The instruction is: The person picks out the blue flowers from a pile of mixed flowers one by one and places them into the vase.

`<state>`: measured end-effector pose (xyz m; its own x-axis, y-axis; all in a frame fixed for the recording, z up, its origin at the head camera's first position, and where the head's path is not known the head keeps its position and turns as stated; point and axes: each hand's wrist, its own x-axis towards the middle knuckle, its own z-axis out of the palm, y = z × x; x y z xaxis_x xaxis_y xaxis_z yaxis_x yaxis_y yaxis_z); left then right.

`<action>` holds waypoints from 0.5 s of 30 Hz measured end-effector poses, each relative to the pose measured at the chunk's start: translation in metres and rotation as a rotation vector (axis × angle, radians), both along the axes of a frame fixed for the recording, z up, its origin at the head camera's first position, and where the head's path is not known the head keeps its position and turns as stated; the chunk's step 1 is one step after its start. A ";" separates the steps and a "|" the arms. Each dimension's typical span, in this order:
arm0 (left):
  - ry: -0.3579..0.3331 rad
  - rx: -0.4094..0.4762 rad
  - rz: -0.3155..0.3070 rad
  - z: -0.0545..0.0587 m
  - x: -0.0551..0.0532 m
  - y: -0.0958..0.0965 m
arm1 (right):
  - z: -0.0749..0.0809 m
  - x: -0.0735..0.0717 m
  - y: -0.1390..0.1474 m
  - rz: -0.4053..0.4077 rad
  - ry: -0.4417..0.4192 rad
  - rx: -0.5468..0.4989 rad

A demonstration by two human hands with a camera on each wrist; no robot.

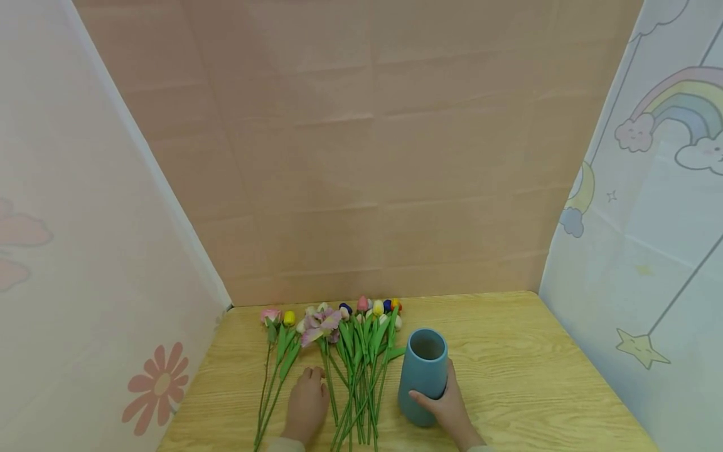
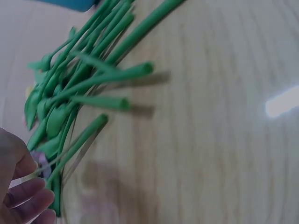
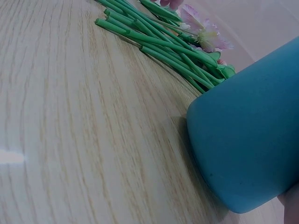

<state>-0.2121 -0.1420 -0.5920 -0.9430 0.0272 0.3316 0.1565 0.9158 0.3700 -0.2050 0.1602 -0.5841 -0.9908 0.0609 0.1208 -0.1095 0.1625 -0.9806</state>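
A blue vase [image 1: 422,383] stands upright on the table, its mouth facing up. My right hand [image 1: 450,408] grips it from the right, thumb across the front and the other fingers hidden behind. In the right wrist view the vase [image 3: 250,126] fills the right side. My left hand [image 1: 308,402] is low over the table beside the stem of a purple flower [image 1: 322,326], its fingers loosely bent. Thumb and fingers of the left hand [image 2: 23,186] stand apart in the left wrist view, close to green stems [image 2: 74,149].
Between the hands lies a bunch of artificial tulips [image 1: 361,376], blooms toward the back wall and stems toward me. Left of my left hand are a pink rose [image 1: 271,315] and a yellow tulip [image 1: 289,318]. Cloth walls [image 1: 361,157] enclose the wooden table [image 1: 519,376].
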 end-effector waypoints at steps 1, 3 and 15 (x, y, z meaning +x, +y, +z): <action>-0.013 -0.004 -0.011 -0.001 0.000 0.003 | 0.000 0.000 0.000 -0.001 -0.001 -0.001; -0.051 -0.004 -0.036 -0.003 0.000 0.008 | -0.001 0.000 0.000 -0.003 -0.005 0.000; -0.198 0.044 0.033 -0.017 -0.006 0.022 | -0.002 -0.001 0.001 0.002 -0.011 -0.003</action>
<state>-0.2182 -0.1200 -0.6093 -0.9900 -0.0150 0.1400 0.0473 0.9013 0.4307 -0.2062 0.1612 -0.5859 -0.9922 0.0590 0.1101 -0.0995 0.1598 -0.9821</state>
